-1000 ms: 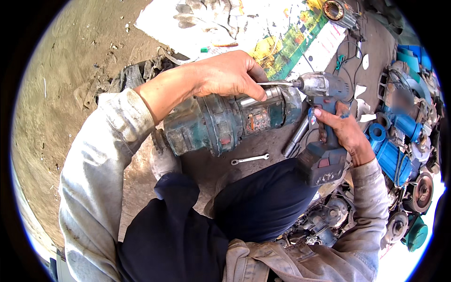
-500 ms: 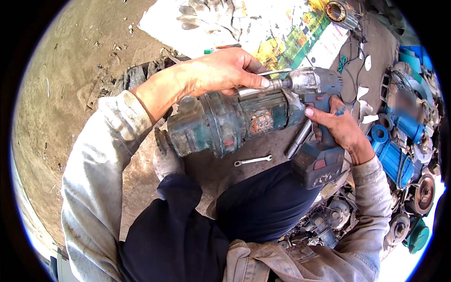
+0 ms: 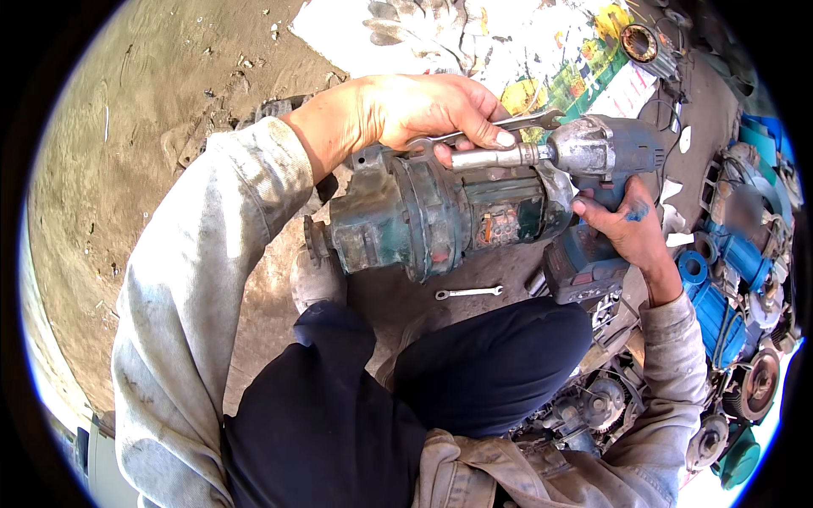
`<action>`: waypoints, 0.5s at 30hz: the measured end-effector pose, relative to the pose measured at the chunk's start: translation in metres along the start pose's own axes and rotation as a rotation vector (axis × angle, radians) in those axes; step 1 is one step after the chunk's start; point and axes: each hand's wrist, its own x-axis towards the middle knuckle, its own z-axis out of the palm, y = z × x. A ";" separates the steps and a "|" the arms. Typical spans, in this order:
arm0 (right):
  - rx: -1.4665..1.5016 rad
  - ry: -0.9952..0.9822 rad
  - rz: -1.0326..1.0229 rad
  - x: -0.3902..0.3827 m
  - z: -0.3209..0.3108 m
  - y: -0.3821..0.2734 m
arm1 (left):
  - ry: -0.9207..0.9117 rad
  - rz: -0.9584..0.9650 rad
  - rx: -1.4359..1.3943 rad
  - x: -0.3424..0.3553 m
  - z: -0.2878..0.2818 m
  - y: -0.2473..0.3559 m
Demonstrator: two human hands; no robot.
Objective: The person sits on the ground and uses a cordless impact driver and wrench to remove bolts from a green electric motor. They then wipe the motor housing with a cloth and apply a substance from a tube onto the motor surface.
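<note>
A battered green motor with a geared housing (image 3: 373, 224) lies crosswise before me. My left hand (image 3: 445, 118) grips a steel open-ended spanner (image 3: 538, 119) above it, with fingertips also against a long socket (image 3: 495, 158) on the nose of a cordless impact wrench (image 3: 610, 148). My right hand (image 3: 618, 224) is closed round that tool's handle, over its battery base (image 3: 578, 267). Where the socket and spanner meet the motor is partly hidden by my fingers. A small combination spanner (image 3: 468, 292) lies on the ground below the motor.
Gloves (image 3: 419, 25) rest on a paint-stained board (image 3: 542, 72) at the top, beside a wound stator (image 3: 644, 46). Blue motors (image 3: 711, 313), metal parts and wheels (image 3: 749, 385) pile up on the right. My bent knee (image 3: 500, 356) is just below the motor.
Both hands, the impact wrench and the spanner have moved upward in the picture. The motor and surroundings have shifted rightward in view. The socket now shows more clearly along the motor's top.
</note>
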 end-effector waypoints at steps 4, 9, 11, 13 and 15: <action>-0.085 0.019 -0.032 -0.001 -0.004 -0.009 | 0.094 0.097 0.070 -0.002 0.009 -0.005; 0.079 -0.020 0.118 -0.010 -0.005 -0.018 | 0.443 0.304 0.654 -0.014 0.045 0.005; 0.152 -0.065 0.223 -0.010 -0.004 -0.018 | 0.580 0.371 0.972 -0.013 0.060 0.008; 0.248 -0.099 0.291 -0.011 -0.002 -0.025 | 0.676 0.476 1.332 -0.009 0.066 0.008; 0.243 -0.070 0.268 -0.009 0.002 -0.022 | 0.622 0.380 1.189 -0.008 0.062 0.015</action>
